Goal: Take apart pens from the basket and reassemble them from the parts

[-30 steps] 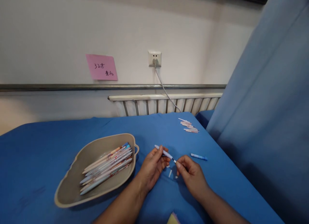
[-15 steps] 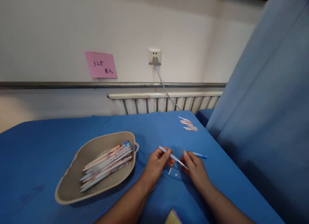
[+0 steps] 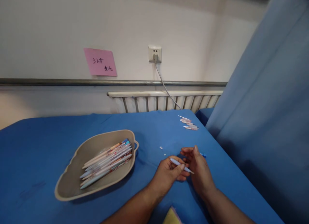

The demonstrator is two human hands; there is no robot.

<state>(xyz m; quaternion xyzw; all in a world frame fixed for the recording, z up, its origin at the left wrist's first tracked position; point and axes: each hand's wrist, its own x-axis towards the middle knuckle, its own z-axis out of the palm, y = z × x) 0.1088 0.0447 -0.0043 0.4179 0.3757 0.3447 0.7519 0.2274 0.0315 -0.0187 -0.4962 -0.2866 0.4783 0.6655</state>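
Observation:
My left hand (image 3: 170,172) is closed around a pale lavender pen part (image 3: 177,162), pinching it between thumb and fingers. A short thin tip pokes out of its right end, close to my right palm. Beside it, my right hand (image 3: 199,169) is turned on its edge with the thumb raised and the fingers apart; I see nothing held in it. Behind the right hand, a blue pen part (image 3: 202,155) lies mostly hidden. Small white bits (image 3: 161,148) lie on the cloth beyond my left hand.
To the left, a beige tray (image 3: 70,194) holds several pens (image 3: 108,164). Several thin sticks, perhaps refills (image 3: 189,123), lie at the far right of the blue cloth (image 3: 149,130). A yellow piece (image 3: 172,217) sits at the near edge. A blue curtain (image 3: 265,104) hangs at the right.
My left hand has moved right and nearer with the pen part. The long white rod at its end now shows only as a short tip. My right hand has opened from its pinch.

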